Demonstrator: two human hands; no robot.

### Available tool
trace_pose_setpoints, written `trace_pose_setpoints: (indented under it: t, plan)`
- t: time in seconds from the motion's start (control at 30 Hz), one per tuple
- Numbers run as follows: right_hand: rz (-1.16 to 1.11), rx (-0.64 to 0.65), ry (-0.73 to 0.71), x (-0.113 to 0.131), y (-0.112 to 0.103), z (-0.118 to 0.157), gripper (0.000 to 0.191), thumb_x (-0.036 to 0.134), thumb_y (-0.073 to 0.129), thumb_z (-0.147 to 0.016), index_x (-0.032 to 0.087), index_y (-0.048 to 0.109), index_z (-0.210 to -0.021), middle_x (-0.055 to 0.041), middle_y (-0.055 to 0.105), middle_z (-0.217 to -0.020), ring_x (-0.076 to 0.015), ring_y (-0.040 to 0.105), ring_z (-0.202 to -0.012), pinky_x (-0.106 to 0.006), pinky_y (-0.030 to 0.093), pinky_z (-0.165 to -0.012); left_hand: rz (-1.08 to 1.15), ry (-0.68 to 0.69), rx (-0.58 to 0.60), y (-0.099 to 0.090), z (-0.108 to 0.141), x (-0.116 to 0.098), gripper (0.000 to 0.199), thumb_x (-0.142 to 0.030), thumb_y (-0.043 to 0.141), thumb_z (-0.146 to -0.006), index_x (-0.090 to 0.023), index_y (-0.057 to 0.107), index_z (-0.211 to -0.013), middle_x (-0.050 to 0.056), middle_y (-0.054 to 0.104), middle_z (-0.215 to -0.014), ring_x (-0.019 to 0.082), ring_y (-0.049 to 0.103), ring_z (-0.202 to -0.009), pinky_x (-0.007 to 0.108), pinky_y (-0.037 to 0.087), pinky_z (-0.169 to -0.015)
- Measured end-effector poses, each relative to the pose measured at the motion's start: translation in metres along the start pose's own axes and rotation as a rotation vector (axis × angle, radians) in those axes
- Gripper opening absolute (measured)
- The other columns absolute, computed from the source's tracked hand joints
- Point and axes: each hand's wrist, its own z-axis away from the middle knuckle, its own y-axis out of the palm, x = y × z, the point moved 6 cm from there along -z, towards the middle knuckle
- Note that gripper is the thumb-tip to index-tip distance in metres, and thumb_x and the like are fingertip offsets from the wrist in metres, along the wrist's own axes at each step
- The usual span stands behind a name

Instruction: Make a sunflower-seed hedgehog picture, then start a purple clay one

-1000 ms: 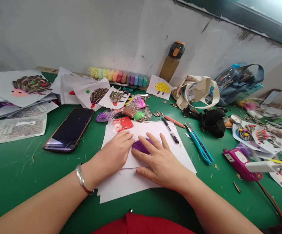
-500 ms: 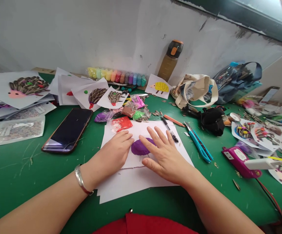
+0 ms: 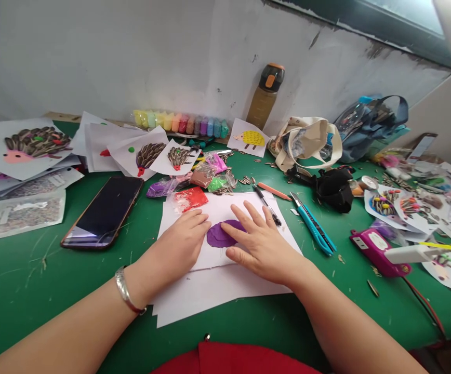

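A flattened oval of purple clay lies on a sheet of white paper in front of me. My right hand is open, fingers spread, and its index fingertip touches the clay's upper right part. Beside the clay's left edge, my left hand rests on the paper with its fingers stretched out close together, its thumb hidden. Faint drawn lines show under the oval. A bag of red clay sits at the paper's top edge, and a black pen lies near its right edge.
A phone lies to the left. On the right are a teal utility knife, an orange clay tool and a magenta device. Behind are loose sunflower seeds, hedgehog pictures, a bottle and a cloth bag.
My right index finger has shifted slightly left over the purple clay, whose surface now shows a ridge. My left hand stays in place on the paper. The whole view has turned a little.
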Motion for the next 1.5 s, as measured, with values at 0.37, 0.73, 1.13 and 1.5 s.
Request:
trace_pose_setpoints:
  t: [0.37, 0.73, 1.13, 1.5]
  plan:
    - [-0.003, -0.004, -0.044, 0.01, 0.005, -0.001, 0.067, 0.068, 0.025, -0.096, 0.033, 0.034, -0.153, -0.0098, 0.016, -0.164, -0.0401, 0.008, -0.15, -0.07, 0.007, -0.114, -0.002, 0.013, -0.014, -0.002, -0.001, -0.002, 0.038, -0.01, 0.039, -0.093, -0.008, 0.064, -0.121, 0.016, 0.064, -0.129, 0.03, 0.054, -0.126, 0.05, 0.047, -0.109]
    - [0.02, -0.021, -0.093, 0.019, 0.006, 0.002, 0.069, 0.071, 0.026, -0.094, 0.034, 0.038, -0.15, -0.0089, 0.017, -0.164, -0.0384, 0.004, -0.151, -0.069, 0.003, -0.115, 0.031, -0.003, -0.022, -0.001, 0.0, 0.0, 0.038, -0.009, 0.04, -0.092, -0.01, 0.064, -0.121, 0.016, 0.063, -0.129, 0.03, 0.052, -0.127, 0.051, 0.047, -0.108]
    - [0.013, -0.04, -0.073, 0.019, 0.006, -0.005, 0.071, 0.07, 0.024, -0.094, 0.031, 0.036, -0.152, -0.0096, 0.016, -0.164, -0.0395, 0.004, -0.15, -0.069, 0.005, -0.115, 0.009, -0.002, -0.036, 0.002, 0.0, 0.001, 0.038, -0.01, 0.039, -0.092, -0.011, 0.064, -0.121, 0.015, 0.064, -0.129, 0.029, 0.053, -0.127, 0.05, 0.048, -0.107]
    - [-0.009, -0.049, -0.065, 0.022, 0.005, -0.008, 0.066, 0.068, 0.025, -0.095, 0.033, 0.041, -0.148, -0.009, 0.02, -0.164, -0.0394, 0.006, -0.15, -0.069, 0.004, -0.115, 0.061, -0.027, -0.037, 0.004, 0.001, 0.005, 0.041, -0.013, 0.039, -0.093, -0.013, 0.063, -0.125, 0.014, 0.065, -0.13, 0.029, 0.053, -0.128, 0.051, 0.046, -0.109]
